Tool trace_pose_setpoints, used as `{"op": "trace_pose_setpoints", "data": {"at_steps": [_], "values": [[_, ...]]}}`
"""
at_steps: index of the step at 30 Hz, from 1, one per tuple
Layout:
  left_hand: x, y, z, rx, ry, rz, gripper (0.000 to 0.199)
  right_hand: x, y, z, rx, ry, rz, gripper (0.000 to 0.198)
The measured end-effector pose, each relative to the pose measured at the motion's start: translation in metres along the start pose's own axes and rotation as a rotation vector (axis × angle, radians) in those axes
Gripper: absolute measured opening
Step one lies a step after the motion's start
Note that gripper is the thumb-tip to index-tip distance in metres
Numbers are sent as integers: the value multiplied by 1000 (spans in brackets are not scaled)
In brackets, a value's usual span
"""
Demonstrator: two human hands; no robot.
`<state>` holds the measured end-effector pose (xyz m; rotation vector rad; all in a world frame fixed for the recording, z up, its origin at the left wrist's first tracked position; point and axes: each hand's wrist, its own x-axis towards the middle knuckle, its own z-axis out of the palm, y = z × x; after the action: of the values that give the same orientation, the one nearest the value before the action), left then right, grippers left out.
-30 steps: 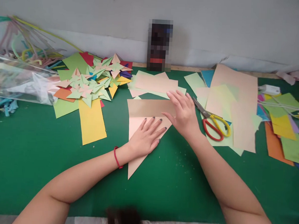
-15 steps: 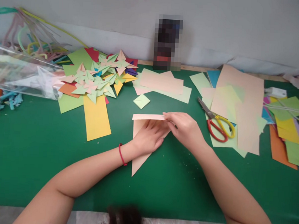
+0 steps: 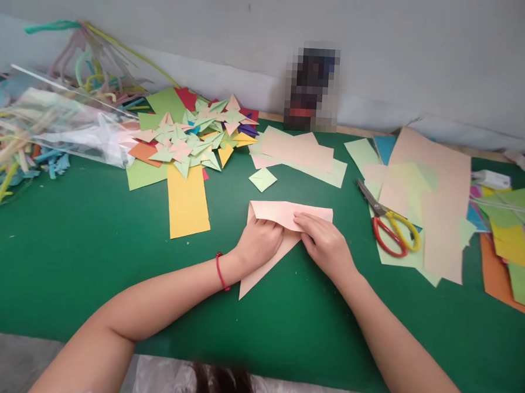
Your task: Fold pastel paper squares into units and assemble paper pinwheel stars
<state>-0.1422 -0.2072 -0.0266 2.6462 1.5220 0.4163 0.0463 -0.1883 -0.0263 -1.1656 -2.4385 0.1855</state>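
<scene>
A sheet of pink paper [image 3: 288, 211] lies on the green table with its far edge folded toward me as a flap. A triangular point of it reaches toward me beneath my left hand [image 3: 260, 244]. That hand is closed against the sheet, with its fingertips tucked under the flap and out of sight. On the flap's right part, my right hand [image 3: 326, 241] has its fingers on top and its thumb at the lower edge, gripping the paper. Just beyond the sheet is a small folded light-green square [image 3: 263, 180].
Folded paper stars [image 3: 190, 137] are heaped at the back left, near a yellow strip [image 3: 188, 207] and a clear bag of coloured strips [image 3: 72, 131]. Scissors [image 3: 387, 220] lie on paper sheets [image 3: 446, 218] to the right. A pixelated object [image 3: 312, 87] stands against the wall.
The flap has been folded wider toward me and now covers my left fingertips. My right hand has moved down from the far edge onto the flap. The view has shifted slightly.
</scene>
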Motion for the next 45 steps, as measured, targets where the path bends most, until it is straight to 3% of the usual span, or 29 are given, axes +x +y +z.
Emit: {"op": "trace_pose_setpoints", "data": {"at_steps": [7,14,20,24,27,35,45], "values": [[-32,-10,-9,28,-39,-112,34,3,-6,1,-126,-72,-10,51],[-32,-10,-7,-4,-24,-176,43,24,-21,2,-235,-127,-48,58],[-43,-1,-16,-14,14,25,45,35,-15,3,-248,-289,31,60],[-59,9,-11,-93,-75,183,49,40,-13,-3,-242,-324,63,58],[-65,11,-4,-115,-127,180,50,41,-13,-5,-227,-336,59,60],[-55,8,-3,-111,-130,156,51,30,-14,6,-230,-243,30,66],[-39,-1,2,-106,-60,91,46,30,-16,14,-200,-29,61,54]]}}
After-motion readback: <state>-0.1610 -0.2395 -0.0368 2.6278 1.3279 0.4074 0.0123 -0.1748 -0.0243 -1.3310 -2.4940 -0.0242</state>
